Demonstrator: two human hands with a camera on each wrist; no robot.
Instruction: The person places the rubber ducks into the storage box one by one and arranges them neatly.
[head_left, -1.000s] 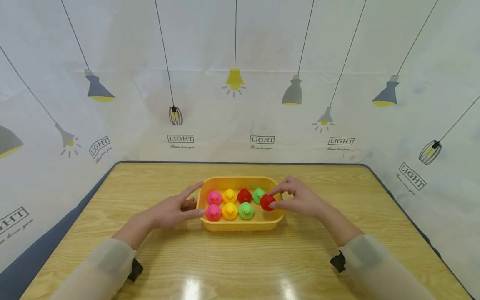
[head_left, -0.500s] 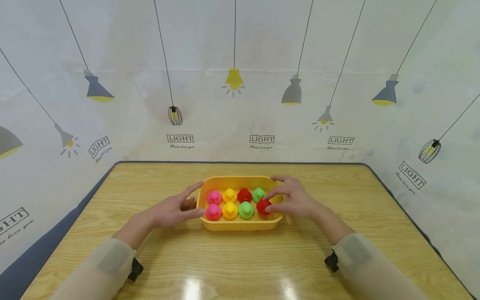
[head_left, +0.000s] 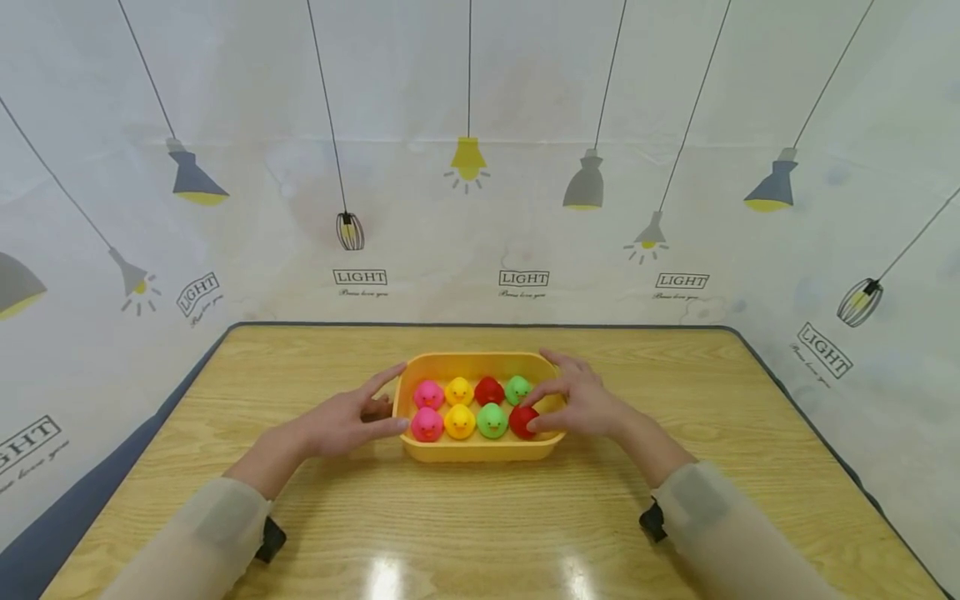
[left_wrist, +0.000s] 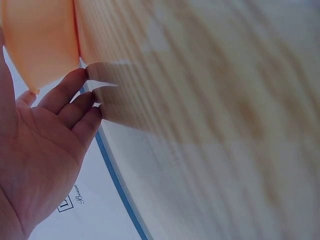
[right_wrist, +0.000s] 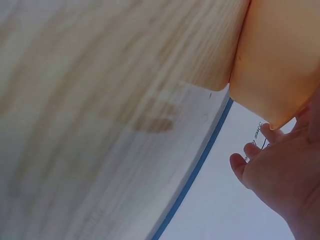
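Observation:
A yellow-orange tray [head_left: 480, 452] holds two rows of small toy ducks. In its front row stand a pink duck [head_left: 427, 426], a yellow duck [head_left: 460, 423], a green duck [head_left: 492, 422] and a red duck [head_left: 522, 422] at the right end. My right hand [head_left: 588, 406] reaches over the tray's right end and pinches that red duck between thumb and index finger. At the left end, my left hand [head_left: 341, 423] touches the rim with thumb and index finger, its fingers nearly straight. The left wrist view shows the left palm [left_wrist: 47, 135] beside the tray wall [left_wrist: 42, 40].
Behind the front row sit another pink duck [head_left: 428, 393], another yellow duck [head_left: 459, 390], another red duck [head_left: 489, 390] and another green duck [head_left: 517, 389]. The wooden table [head_left: 465, 525] has a dark edge, and a wall sheet [head_left: 420, 208] printed with lamps hangs around it.
My right hand has moved left and slightly down with the red duck, which now stands beside the front green duck. My left hand and the tray have stayed put.

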